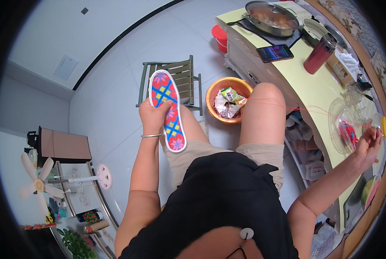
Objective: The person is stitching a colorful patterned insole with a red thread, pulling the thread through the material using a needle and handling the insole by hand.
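Observation:
My left hand [153,115] is closed around an embroidered insole [174,129], its thumb lying across the front. The insole has a white rim and a red, blue and yellow flower-and-lattice pattern, and it is held upright over my left thigh. From the insole a thin red thread [297,108] runs across my right knee to the right. My right hand [368,146] is raised far out over the table with its fingers pinched on the thread; a needle cannot be made out. Below that hand, a clear round tray [336,137] holds a bundle of red and blue thread [348,134].
An orange bin [210,101] with wrappers stands between my knees, beside a folding stool [184,71]. On the yellow-topped table [283,71] are a lidded pan [272,19], a phone [275,53], a red flask [319,55] and a tissue box [340,71]. A fan [38,184] stands left.

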Tool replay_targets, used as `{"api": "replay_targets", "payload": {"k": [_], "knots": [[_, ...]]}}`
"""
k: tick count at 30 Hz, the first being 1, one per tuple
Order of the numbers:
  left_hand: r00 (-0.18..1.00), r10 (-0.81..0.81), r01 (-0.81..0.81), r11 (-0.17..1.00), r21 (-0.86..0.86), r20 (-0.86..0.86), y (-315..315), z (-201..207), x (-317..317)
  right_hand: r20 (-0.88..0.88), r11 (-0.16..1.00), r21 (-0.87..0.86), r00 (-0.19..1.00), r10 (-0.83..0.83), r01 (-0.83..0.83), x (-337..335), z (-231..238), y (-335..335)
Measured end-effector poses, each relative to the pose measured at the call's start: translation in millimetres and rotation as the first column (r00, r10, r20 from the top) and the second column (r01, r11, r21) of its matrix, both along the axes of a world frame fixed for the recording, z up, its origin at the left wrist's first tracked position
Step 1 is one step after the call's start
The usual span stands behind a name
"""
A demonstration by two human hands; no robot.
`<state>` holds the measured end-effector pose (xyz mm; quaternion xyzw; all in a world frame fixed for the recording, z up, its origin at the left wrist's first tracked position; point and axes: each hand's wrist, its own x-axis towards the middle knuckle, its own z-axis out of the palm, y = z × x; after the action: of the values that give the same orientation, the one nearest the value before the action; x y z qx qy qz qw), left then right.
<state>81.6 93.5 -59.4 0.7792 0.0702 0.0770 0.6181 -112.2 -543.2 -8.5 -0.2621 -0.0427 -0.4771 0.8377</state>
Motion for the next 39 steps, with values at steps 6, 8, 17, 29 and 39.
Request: {"api": "replay_targets", "payload": {"k": [6,8,17,29,39], "knots": [[0.965,-0.256,0.220,0.907,-0.360,-0.055,-57.2,24.9,-38.5,-0.409,0.883,-0.450,0.849,-0.333,0.130,69.9,-15.3,197.0],[0.942,-0.325,0.261,0.862,-0.434,-0.079,-73.1,38.0,-47.5,-0.630,0.793,-0.588,0.706,-0.324,-0.160,76.4,-6.6,287.2],[0.891,-0.454,0.420,0.822,-0.384,0.002,-93.8,55.0,-61.0,-0.103,0.148,-0.988,0.927,-0.360,-0.052,98.0,-29.6,371.5],[0.898,-0.439,0.408,0.833,-0.374,0.003,-96.4,55.8,-65.6,-0.110,0.083,-0.993,0.921,-0.375,-0.085,94.5,-25.5,372.0],[0.900,-0.435,0.416,0.848,-0.329,0.015,-95.9,56.3,-67.4,-0.092,0.097,-0.994,0.920,-0.381,-0.060,93.5,-21.2,372.3]]}}
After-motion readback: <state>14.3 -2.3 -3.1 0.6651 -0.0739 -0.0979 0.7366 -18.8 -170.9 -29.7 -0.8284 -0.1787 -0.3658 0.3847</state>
